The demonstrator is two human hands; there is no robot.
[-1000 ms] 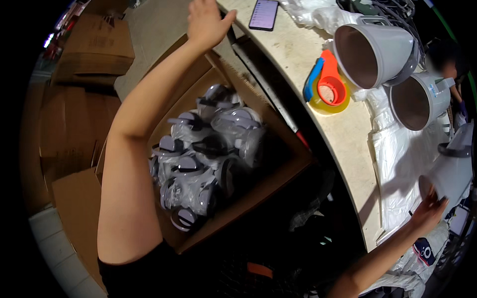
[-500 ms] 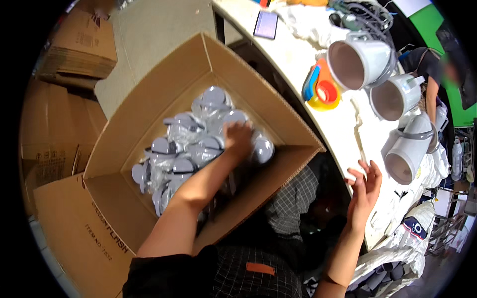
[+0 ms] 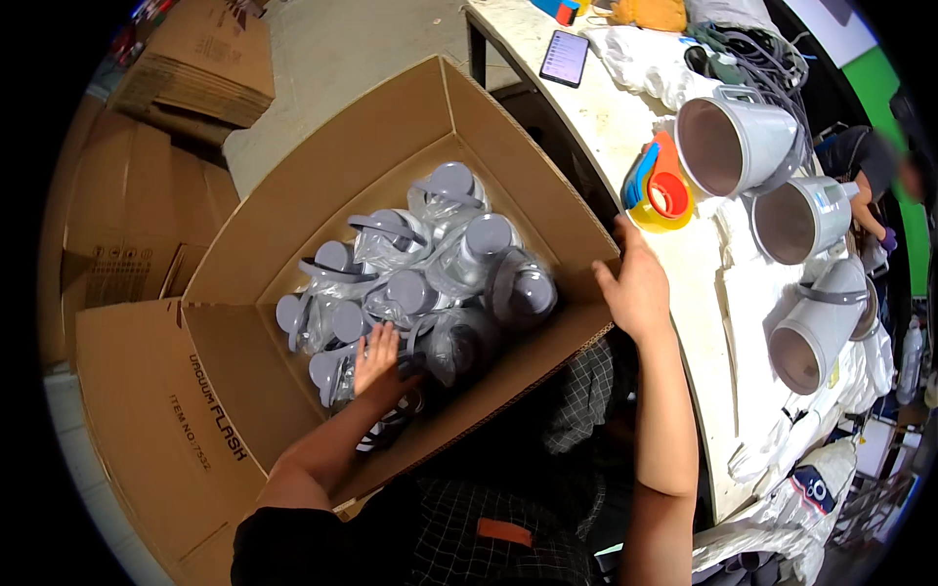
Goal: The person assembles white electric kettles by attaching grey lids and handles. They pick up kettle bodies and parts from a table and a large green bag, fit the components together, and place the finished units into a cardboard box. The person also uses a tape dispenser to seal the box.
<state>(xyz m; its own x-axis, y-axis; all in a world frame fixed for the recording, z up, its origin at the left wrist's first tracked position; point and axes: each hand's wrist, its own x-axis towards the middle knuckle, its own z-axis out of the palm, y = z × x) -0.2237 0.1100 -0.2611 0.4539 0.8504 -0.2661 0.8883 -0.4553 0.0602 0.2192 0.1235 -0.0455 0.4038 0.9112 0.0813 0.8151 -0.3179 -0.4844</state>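
Observation:
A large open cardboard box stands in front of me. Inside it, several insulated jugs with grey lids and handles stand close together, wrapped in clear plastic bags. My left hand reaches into the near left part of the box, fingers stretched out over the bagged jugs, holding nothing. At the right corner, my right hand has the box's rim between its thumb and fingers, the thumb on the inner side. The fingertips on the outer side are partly hidden.
To the right, a white table bears light grey jug bodies, nested coloured scoops, a phone and plastic bags. Stacked cardboard lies at the far left. A co-worker's arm shows at the far right.
My left hand has drawn back from the right part of the box toward its near left. My right hand has moved from beside the table onto the box's corner. The view has shifted slightly.

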